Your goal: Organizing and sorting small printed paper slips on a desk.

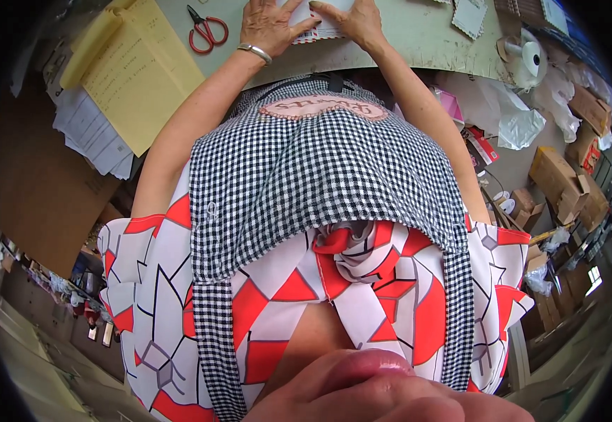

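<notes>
At the far edge of the view, a white paper piece (pixel 318 30) with a red-and-blue striped border lies on the pale green table (pixel 418 35). My left hand (pixel 272 27), with a silver bangle at its wrist, rests on the paper's left side, fingers spread. From the other side my right hand (pixel 359 22) lies on it, fingers stretched out and its thumb pointing toward the left hand. The paper's upper part is cut off by the picture's edge. Left of my left hand are small scissors (pixel 209 32) with red handles, their blades pointing away.
Yellow handwritten sheets (pixel 140 74) overlap the table's left edge, above white papers (pixel 95 133). Scallop-edged white cards (pixel 469 17) lie at the far right. A white round object (pixel 531 58) stands at the table's right corner. Plastic bags (pixel 520 119) and cardboard boxes (pixel 558 181) crowd the right side.
</notes>
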`<control>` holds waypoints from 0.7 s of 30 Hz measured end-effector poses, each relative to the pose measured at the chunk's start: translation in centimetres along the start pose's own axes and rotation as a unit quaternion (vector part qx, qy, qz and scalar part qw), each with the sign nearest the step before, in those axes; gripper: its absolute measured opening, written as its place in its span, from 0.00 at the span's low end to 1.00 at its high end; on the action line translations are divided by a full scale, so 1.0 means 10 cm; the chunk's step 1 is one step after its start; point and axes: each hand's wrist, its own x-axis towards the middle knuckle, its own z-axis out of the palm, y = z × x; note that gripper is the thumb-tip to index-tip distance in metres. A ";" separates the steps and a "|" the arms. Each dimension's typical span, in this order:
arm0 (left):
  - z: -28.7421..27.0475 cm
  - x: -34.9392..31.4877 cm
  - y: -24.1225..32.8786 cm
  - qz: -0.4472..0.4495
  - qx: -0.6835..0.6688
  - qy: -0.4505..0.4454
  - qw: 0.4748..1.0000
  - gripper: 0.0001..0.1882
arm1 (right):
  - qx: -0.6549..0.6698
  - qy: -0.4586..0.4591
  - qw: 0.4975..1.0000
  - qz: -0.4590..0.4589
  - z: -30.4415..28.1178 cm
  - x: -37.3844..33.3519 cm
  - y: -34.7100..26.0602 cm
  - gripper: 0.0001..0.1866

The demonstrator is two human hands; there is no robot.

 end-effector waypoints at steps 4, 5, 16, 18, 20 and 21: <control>0.02 0.02 0.00 0.011 -0.002 0.008 1.000 0.33 | -0.003 0.001 1.000 0.005 0.03 0.04 0.10 0.57; 0.04 0.01 -0.01 0.014 0.002 0.015 1.000 0.33 | 0.001 -0.006 1.000 0.011 0.03 0.04 0.09 0.58; 0.07 0.01 -0.03 0.004 -0.012 0.012 1.000 0.32 | 0.003 -0.012 1.000 0.024 -0.01 0.03 -0.01 0.60; 0.12 0.00 -0.05 0.034 -0.212 0.075 0.974 0.32 | 0.010 -0.018 0.999 0.026 -0.01 0.04 0.03 0.59; 0.09 0.03 -0.01 0.022 -0.114 0.044 0.992 0.32 | 0.003 -0.001 1.000 0.022 0.00 0.05 0.10 0.58; 0.06 0.04 0.00 0.008 -0.011 0.013 1.000 0.32 | 0.003 -0.003 1.000 0.021 0.00 0.05 0.07 0.58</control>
